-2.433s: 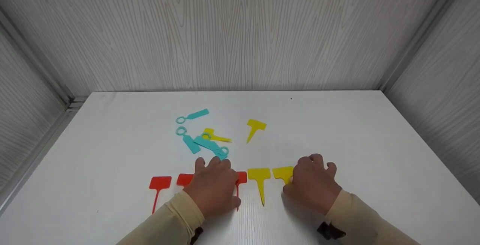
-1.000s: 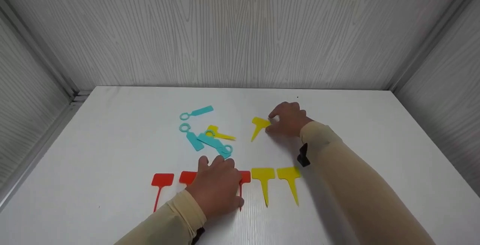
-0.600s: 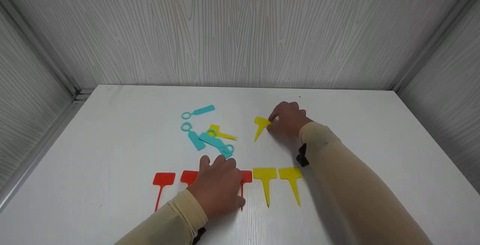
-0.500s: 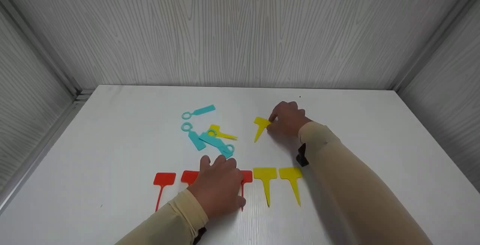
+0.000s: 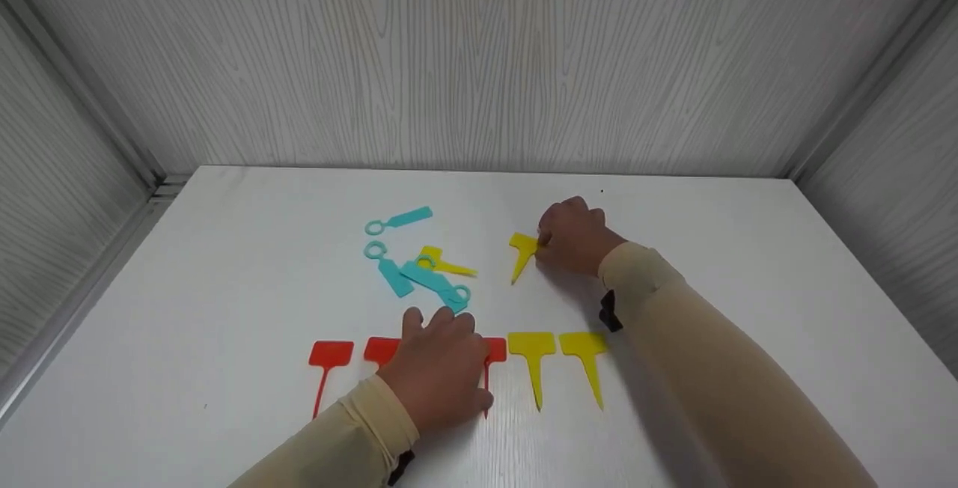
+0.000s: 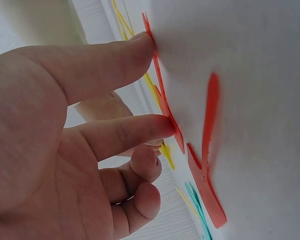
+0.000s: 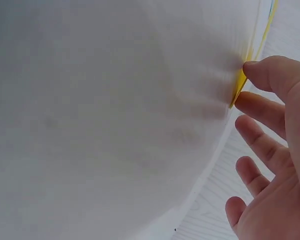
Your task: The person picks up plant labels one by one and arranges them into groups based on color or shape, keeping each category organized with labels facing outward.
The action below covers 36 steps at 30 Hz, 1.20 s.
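My left hand (image 5: 438,372) rests over the row of red plant labels. In the left wrist view its straight thumb and index finger press a red label (image 6: 168,111) flat, the thumb on the stem and the index finger on the head. Another red label (image 6: 206,180) lies beside it. Farther back, my right hand (image 5: 575,237) pinches one end of the head of a yellow T-shaped plant label (image 5: 522,251) between thumb and index finger. That label still lies at the tabletop, its point toward me. The right hand's other fingers hold nothing.
Two yellow labels (image 5: 533,353) lie side by side, right of the red ones. A red label (image 5: 331,354) lies at the row's left end. Several teal ring-ended tags (image 5: 394,278) sit behind the left hand, partly over another yellow label (image 5: 453,269). Wood-grain panels (image 5: 479,61) enclose the white table.
My right hand let go of the yellow label at the row's right end, reached back and took hold of the farther yellow label. The left hand has stayed on the red labels.
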Each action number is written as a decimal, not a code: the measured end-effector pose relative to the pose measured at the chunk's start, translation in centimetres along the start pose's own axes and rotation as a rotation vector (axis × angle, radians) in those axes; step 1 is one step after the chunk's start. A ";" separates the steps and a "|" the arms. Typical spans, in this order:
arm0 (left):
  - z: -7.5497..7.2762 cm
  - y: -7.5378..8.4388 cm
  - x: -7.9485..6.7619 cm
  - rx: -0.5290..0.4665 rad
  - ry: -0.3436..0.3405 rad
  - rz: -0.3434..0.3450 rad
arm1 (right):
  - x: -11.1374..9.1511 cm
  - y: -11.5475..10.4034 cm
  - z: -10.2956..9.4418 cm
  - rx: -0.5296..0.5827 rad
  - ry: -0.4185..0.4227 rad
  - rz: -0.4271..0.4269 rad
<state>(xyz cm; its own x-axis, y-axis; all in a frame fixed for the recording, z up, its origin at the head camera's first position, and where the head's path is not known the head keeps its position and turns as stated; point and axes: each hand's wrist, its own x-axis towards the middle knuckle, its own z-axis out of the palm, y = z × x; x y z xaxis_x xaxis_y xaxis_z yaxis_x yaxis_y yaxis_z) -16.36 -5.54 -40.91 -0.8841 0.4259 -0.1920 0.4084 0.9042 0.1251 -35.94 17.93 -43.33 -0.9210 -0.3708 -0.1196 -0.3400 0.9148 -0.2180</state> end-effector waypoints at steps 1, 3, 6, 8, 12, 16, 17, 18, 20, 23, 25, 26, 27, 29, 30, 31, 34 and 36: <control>0.0 0.0 0.0 0.000 -0.002 -0.001 | 0.0 -0.1 0.0 -0.022 0.005 -0.017; 0.0 0.0 0.0 -0.004 -0.004 -0.003 | 0.0 -0.3 0.0 -0.060 0.010 -0.049; -0.1 0.0 0.0 -0.012 -0.005 -0.002 | -0.1 -0.5 0.1 -0.097 0.021 -0.076; -0.1 0.0 0.0 -0.015 -0.002 -0.004 | -0.3 -0.9 0.1 -0.093 0.041 -0.066; -0.1 0.0 -0.1 -0.008 0.006 -0.005 | -0.8 -2.5 0.2 -0.087 0.066 0.049; -0.1 0.0 -0.1 0.000 0.011 -0.002 | -1.3 -4.4 0.0 -0.083 0.024 0.191; -0.1 0.0 -0.1 0.001 0.011 -0.001 | -1.3 -4.7 -0.1 -0.085 0.010 0.208; -0.1 0.0 -0.1 0.003 0.013 0.001 | -1.4 -4.9 -0.2 -0.076 -0.003 0.223; -0.1 0.0 -0.1 -0.001 0.014 0.003 | -1.4 -5.1 -0.4 -0.069 -0.027 0.233; -0.1 0.0 -0.1 -0.007 0.015 0.001 | -1.5 -5.3 -0.6 -0.054 -0.055 0.256; 0.0 -0.1 -0.2 -0.011 0.016 0.001 | -1.7 -5.4 -0.6 -0.031 -0.064 0.289; 0.0 -0.1 -0.2 -0.013 0.016 0.000 | -1.7 -5.5 -0.6 -0.020 -0.063 0.307; 0.0 -0.1 -0.1 -0.013 0.016 0.000 | -1.7 -5.6 -0.5 -0.012 -0.060 0.321; 0.0 -0.1 -0.1 -0.015 0.015 0.000 | -1.8 -5.6 -0.3 -0.004 -0.052 0.345; 0.0 -0.1 -0.1 -0.015 0.015 0.001 | -1.8 -5.6 -0.2 0.000 -0.047 0.352; 0.0 -0.1 -0.1 -0.015 0.014 0.000 | -1.9 -5.6 -0.1 0.001 -0.041 0.357; 0.0 0.0 -0.1 -0.015 0.011 -0.004 | -2.0 -5.5 0.1 0.014 -0.032 0.367; 0.1 0.0 -0.1 -0.011 0.010 -0.003 | -2.3 -5.5 0.0 0.032 -0.034 0.374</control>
<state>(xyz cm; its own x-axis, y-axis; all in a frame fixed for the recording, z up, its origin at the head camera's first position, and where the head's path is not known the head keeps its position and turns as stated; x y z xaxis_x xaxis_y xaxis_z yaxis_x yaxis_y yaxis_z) -16.27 -5.58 -40.94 -0.8877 0.4225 -0.1831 0.4029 0.9052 0.1355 -31.99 13.75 -41.90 -0.9734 -0.0180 -0.2283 0.0249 0.9827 -0.1834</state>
